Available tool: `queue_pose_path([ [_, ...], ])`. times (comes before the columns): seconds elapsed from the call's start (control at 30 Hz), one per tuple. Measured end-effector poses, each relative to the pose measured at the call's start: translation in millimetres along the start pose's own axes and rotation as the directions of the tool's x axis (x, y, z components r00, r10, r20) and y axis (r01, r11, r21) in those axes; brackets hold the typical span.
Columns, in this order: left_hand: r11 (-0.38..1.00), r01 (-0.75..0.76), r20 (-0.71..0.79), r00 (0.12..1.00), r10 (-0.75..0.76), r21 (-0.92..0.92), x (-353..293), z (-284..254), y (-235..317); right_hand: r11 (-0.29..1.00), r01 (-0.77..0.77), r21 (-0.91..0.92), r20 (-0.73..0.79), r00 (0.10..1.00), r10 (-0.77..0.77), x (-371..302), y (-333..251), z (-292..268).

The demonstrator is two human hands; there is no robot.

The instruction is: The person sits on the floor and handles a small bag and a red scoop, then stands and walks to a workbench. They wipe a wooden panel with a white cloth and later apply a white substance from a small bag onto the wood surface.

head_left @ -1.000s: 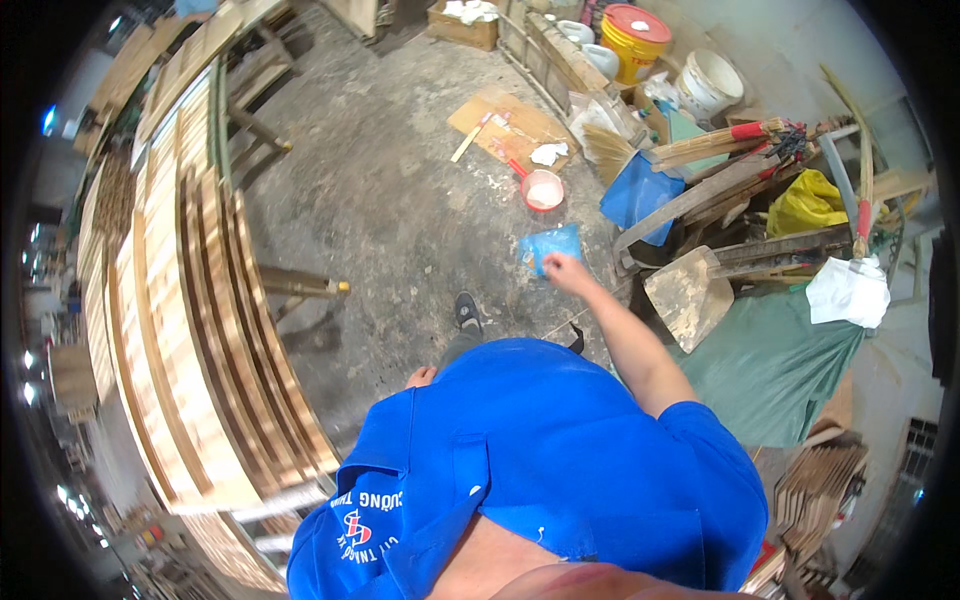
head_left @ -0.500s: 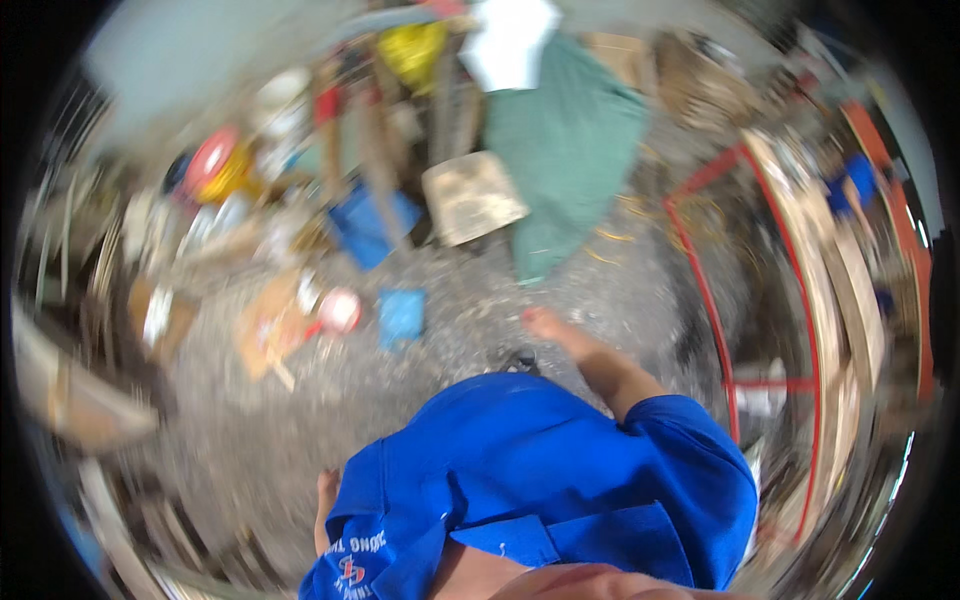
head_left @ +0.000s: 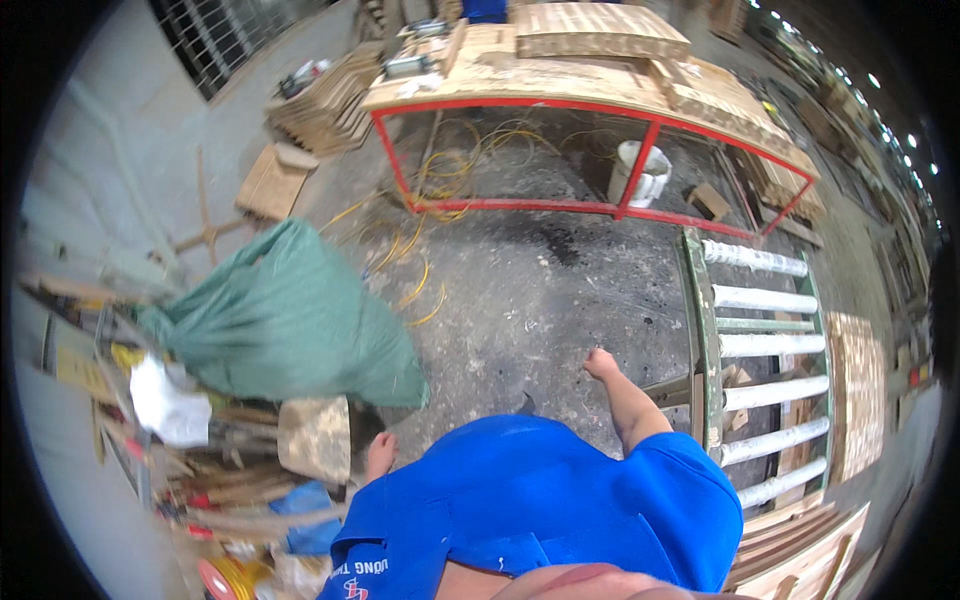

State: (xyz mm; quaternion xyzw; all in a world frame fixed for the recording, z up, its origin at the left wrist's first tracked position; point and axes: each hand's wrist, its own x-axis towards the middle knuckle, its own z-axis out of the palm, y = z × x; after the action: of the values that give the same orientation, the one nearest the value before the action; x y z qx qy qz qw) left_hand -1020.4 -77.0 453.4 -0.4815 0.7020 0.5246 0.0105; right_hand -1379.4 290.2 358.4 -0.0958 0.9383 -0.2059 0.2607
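Note:
My right hand (head_left: 601, 365) hangs over the grey floor in front of me, its fingers curled closed with nothing seen in them. The nearest thing to it is a roller conveyor (head_left: 765, 345) with pale rollers and a green frame, a short way to the right. At my left side, my left hand (head_left: 381, 452) is low and partly behind my blue shirt; its fingers look curled, with no object showing. Close to that hand are a large green sack (head_left: 290, 315) and a worn tan board (head_left: 314, 440). Neither hand appears to touch anything.
A red-framed workbench (head_left: 480, 75) carrying wooden panels stands ahead, with a white bucket (head_left: 640, 172) beneath it. Yellow hose (head_left: 428, 285) trails over the floor. Scrap wood and a blue piece (head_left: 308, 515) clutter the lower left. Slatted wood (head_left: 857, 395) lies beyond the conveyor.
My view has swung to the right: the workbench is now ahead, while the green sack and clutter have shifted left. The roller conveyor has come into view. Both hands still hold nothing visible.

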Motion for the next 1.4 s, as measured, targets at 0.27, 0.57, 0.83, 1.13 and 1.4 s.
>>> queue_pose_path([
  [0.27, 0.770, -0.458, 0.352, 0.879, 0.320, 0.444, 138, 68, 137, 0.942, -0.330, 0.063, 0.077, 0.942, 0.325, -6, 61, 11],
  [0.57, 0.434, -0.504, 0.573, 0.819, -0.034, 0.746, 309, 72, 231, 0.823, -0.455, 0.339, 0.182, 0.890, 0.417, 46, 1, 1],
  [0.83, 0.366, -0.523, 0.384, 0.838, 0.389, 0.770, 449, 165, 430, 0.555, -0.323, 0.767, -0.193, 0.708, 0.679, 53, -36, -36],
  [1.13, -0.089, -0.973, 0.866, 0.146, 0.477, 0.213, 396, 465, 559, 0.305, -0.764, 0.569, 0.247, 0.512, 0.823, -21, -12, 23],
  [1.4, -0.031, -0.999, 0.897, -0.046, 0.439, -0.037, 317, 569, 586, 0.542, -0.393, 0.743, -0.026, 0.792, 0.610, 99, 97, -88],
])
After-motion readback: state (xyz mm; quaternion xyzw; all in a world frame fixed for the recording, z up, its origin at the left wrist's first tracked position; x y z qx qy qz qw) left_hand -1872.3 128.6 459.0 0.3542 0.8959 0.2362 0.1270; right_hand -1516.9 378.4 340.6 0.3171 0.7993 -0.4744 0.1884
